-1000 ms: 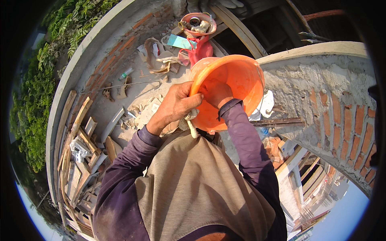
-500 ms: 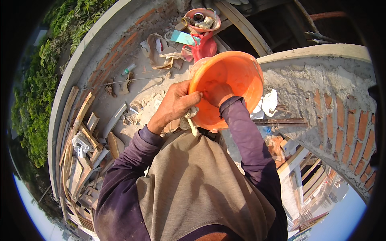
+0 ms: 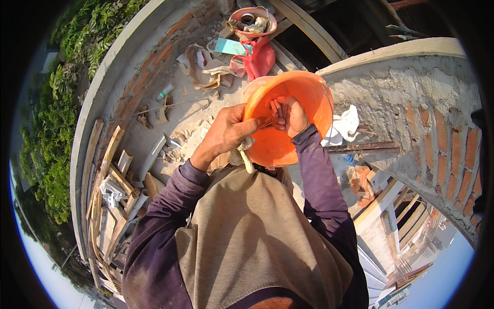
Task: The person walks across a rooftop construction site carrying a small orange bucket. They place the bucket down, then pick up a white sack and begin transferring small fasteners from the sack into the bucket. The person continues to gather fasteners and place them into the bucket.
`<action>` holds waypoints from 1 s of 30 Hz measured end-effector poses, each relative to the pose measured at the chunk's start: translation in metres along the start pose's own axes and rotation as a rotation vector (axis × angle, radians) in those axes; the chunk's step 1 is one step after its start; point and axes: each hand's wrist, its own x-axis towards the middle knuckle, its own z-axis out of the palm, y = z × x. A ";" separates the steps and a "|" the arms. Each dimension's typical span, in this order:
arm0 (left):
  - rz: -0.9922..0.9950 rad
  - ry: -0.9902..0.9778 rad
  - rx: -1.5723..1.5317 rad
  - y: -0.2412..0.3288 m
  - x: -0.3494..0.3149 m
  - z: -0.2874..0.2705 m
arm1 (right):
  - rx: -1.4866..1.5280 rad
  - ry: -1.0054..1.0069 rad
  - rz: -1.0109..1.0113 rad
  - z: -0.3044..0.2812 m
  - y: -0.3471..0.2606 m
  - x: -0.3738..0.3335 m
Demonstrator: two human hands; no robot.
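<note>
An orange plastic bucket (image 3: 316,95) is tipped so that its mouth opens toward me. My left hand (image 3: 230,130) grips its left rim, thumb over the edge and fingers behind the wall. Below that hand, a pale cloth strip or glove (image 3: 245,153) hangs against the bucket. Inside the mouth is my right hand (image 3: 291,117), palm partly turned up and fingers curled in. Whatever those fingers hold is too small to make out. Some thin brownish bits (image 3: 265,123) show by my left thumb, inside the bucket.
Beyond the bucket lie a red bag (image 3: 259,57), a torn paper sack (image 3: 198,64) and a pink basin (image 3: 265,33) with odds and ends. Wood scraps (image 3: 110,190) pile up at the left. A curved, part-plastered brick wall (image 3: 411,98) rises on the right.
My right hand has drawn back from deep in the bucket and turned, so its curled fingers now show. My left hand keeps its grip on the rim. The view has shifted slightly.
</note>
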 end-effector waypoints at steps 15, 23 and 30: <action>-0.002 0.020 0.027 0.000 0.022 -0.008 | -0.129 0.704 -0.014 -0.154 0.147 -0.208; 0.058 -0.034 0.041 0.008 0.047 0.013 | -0.346 0.849 0.362 -0.210 0.380 -0.240; 0.048 -0.111 0.078 0.020 0.060 0.040 | -0.008 0.968 0.202 -0.180 0.384 -0.233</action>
